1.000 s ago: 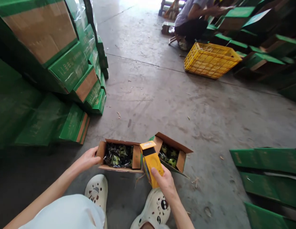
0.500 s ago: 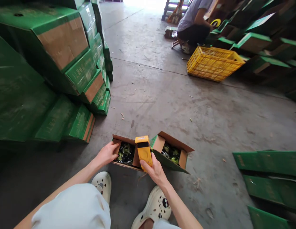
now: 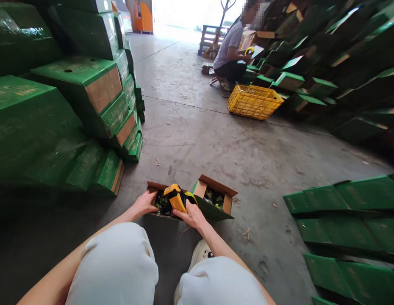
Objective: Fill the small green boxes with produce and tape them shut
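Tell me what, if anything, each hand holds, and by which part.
The right hand grips a yellow tape dispenser by its near end. The left hand touches the left box at its outer end; grip unclear.

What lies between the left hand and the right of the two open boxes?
The head view shows the left box, touched by the left hand, and over it the yellow tool in the right hand.

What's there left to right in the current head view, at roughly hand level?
Stacked green boxes → left hand → yellow-and-black tool in the right hand → right-hand open box → rows of green boxes.
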Motion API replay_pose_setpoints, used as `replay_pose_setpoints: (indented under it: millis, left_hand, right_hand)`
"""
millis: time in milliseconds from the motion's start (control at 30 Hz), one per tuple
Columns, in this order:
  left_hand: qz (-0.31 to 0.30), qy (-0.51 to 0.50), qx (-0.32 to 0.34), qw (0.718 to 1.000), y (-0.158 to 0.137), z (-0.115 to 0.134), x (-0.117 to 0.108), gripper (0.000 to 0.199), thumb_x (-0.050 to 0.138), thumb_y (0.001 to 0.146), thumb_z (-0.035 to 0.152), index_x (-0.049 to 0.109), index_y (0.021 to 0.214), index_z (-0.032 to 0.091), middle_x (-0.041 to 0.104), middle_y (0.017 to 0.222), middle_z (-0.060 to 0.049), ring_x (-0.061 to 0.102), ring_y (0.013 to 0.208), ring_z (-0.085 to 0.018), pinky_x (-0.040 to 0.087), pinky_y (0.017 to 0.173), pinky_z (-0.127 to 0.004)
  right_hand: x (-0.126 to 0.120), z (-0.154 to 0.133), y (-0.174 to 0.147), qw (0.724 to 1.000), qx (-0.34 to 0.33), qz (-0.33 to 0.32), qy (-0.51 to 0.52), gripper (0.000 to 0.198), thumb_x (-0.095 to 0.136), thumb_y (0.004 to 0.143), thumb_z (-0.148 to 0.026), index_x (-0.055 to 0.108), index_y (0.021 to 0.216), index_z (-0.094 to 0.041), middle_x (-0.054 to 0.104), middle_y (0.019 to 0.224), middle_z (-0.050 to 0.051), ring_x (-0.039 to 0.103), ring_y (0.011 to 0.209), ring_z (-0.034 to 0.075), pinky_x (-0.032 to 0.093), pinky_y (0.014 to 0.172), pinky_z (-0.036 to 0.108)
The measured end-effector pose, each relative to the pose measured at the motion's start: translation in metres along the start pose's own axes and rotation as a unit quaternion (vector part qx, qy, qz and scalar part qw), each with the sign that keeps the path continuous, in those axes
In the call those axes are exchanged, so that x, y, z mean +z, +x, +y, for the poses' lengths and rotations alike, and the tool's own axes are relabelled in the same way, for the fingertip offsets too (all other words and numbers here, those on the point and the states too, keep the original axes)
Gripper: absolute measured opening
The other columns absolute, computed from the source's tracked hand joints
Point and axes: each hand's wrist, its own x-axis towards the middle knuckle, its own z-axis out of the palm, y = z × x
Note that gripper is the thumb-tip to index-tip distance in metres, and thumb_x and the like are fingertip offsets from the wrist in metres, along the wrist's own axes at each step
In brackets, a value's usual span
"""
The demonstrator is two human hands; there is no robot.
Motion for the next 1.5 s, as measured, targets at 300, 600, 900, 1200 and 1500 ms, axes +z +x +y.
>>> replay_pose_setpoints:
  millis: [300, 600, 900, 1200, 1500]
  left_hand:
    - [-0.009, -0.275, 0.055, 0.96, -0.005, -0.042, 0.008, 0.093, 0.079, 0.072, 0.063, 0.057, 0.147, 0.014, 0.068, 0.139, -0.019, 0.065, 0.129, -0.033, 0.05, 0.108, -0.041]
    - [0.087, -0.12, -0.032, 0.988, 0.016, -0.028, 0.013, 0.052, 0.054, 0.095, 0.053, 0.062, 0.135, 0.021, 0.079, 0.101, -0.007, 0.074, 0.097, -0.027, 0.052, 0.089, -0.036]
    - [0.077, -0.196, -0.087, 0.974, 0.01, -0.014, 0.004, 0.054, 0.041, 0.103, 0.046, 0.04, 0.151, 0.021, 0.08, 0.096, -0.007, 0.078, 0.094, -0.026, 0.053, 0.092, -0.036]
    - [0.019, -0.406, -0.176, 0.897, 0.031, -0.007, -0.019, 0.066, 0.038, 0.096, 0.078, 0.044, 0.134, 0.024, 0.076, 0.075, -0.006, 0.079, 0.069, -0.029, 0.06, 0.064, -0.035]
    - [-0.029, -0.474, -0.218, 0.852, 0.043, -0.01, -0.02, 0.049, 0.063, 0.091, 0.063, 0.05, 0.12, 0.027, 0.077, 0.089, -0.004, 0.078, 0.085, -0.022, 0.058, 0.075, -0.031]
  right_hand:
    - [0.0, 0.01, -0.001, 1.0, -0.006, -0.018, 0.017, 0.038, 0.07, 0.089, -0.054, 0.061, 0.107, -0.022, 0.073, 0.087, 0.006, 0.07, 0.083, 0.028, 0.045, 0.071, 0.032]
    - [-0.018, 0.0, -0.015, 0.979, -0.038, 0.081, 0.185, 0.039, 0.064, 0.093, -0.057, 0.064, 0.107, -0.021, 0.074, 0.091, 0.005, 0.067, 0.079, 0.024, 0.05, 0.071, 0.032]
    - [-0.051, -0.039, 0.022, 0.981, -0.005, 0.143, 0.129, 0.042, 0.061, 0.09, -0.063, 0.062, 0.102, -0.022, 0.072, 0.083, 0.006, 0.067, 0.073, 0.026, 0.048, 0.068, 0.034]
    - [-0.03, -0.032, 0.032, 0.991, -0.017, 0.087, 0.097, 0.042, 0.063, 0.09, -0.061, 0.063, 0.105, -0.021, 0.07, 0.077, 0.004, 0.067, 0.072, 0.026, 0.047, 0.067, 0.033]
    - [-0.067, -0.028, -0.011, 0.991, -0.047, 0.081, 0.096, 0.037, 0.066, 0.091, -0.056, 0.067, 0.106, -0.023, 0.073, 0.089, 0.006, 0.065, 0.077, 0.025, 0.051, 0.07, 0.033]
